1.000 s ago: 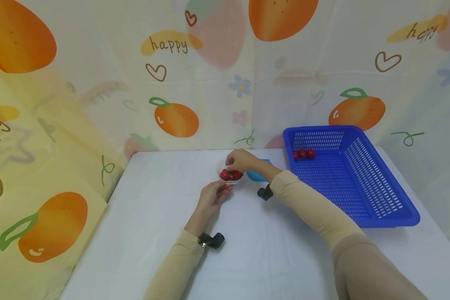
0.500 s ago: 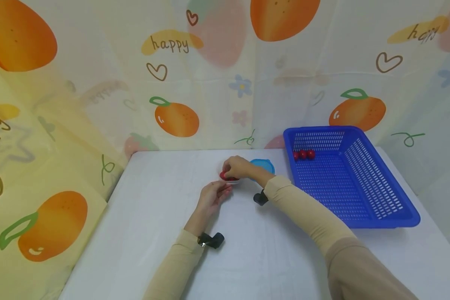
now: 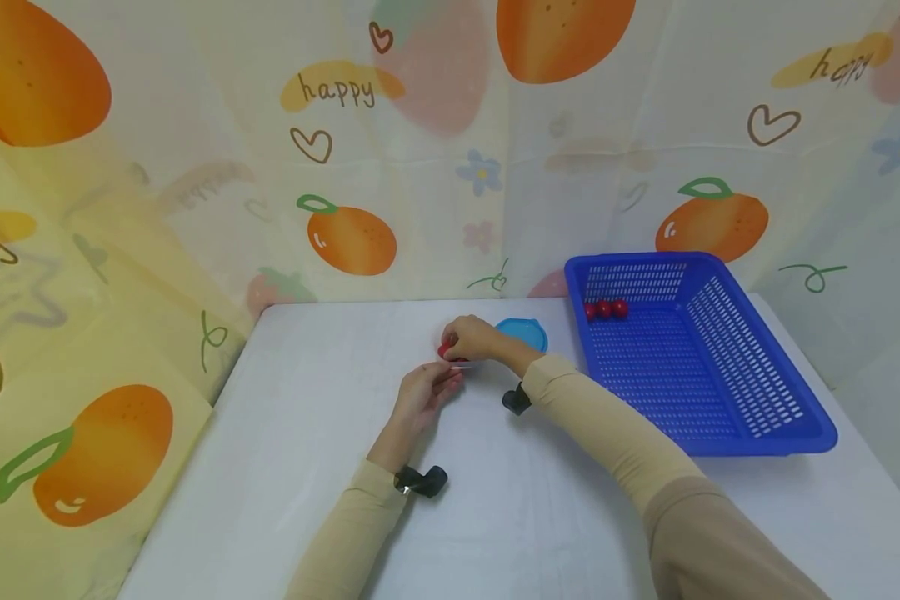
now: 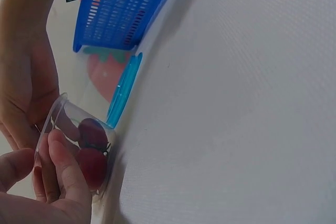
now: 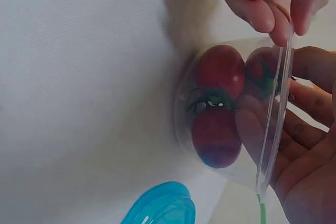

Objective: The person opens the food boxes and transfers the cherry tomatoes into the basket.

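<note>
My left hand (image 3: 423, 392) pinches the near rim of a small clear plastic cup (image 5: 273, 140) between thumb and fingers. Several red cherry tomatoes (image 5: 216, 139), with green stems, lie inside it. From the far side, my right hand (image 3: 474, 337) reaches over the rim, its bent fingers down in the cup among the tomatoes. In the right wrist view those fingertips sit right behind the lower tomato; I cannot tell whether they grip one. The left wrist view shows two tomatoes (image 4: 92, 169) through the cup wall.
A round blue lid (image 3: 523, 333) lies on the white table (image 3: 330, 400) just right of the cup. Farther right stands a large blue mesh basket (image 3: 787, 367), with a few red tomatoes (image 3: 604, 309) lined up in its back left corner. A fruit-print cloth (image 3: 420, 192) hangs behind.
My right hand has come down from above the cup into it, its forearm shifting slightly left, uncovering more of the blue lid. My left hand has stayed at the rim.
</note>
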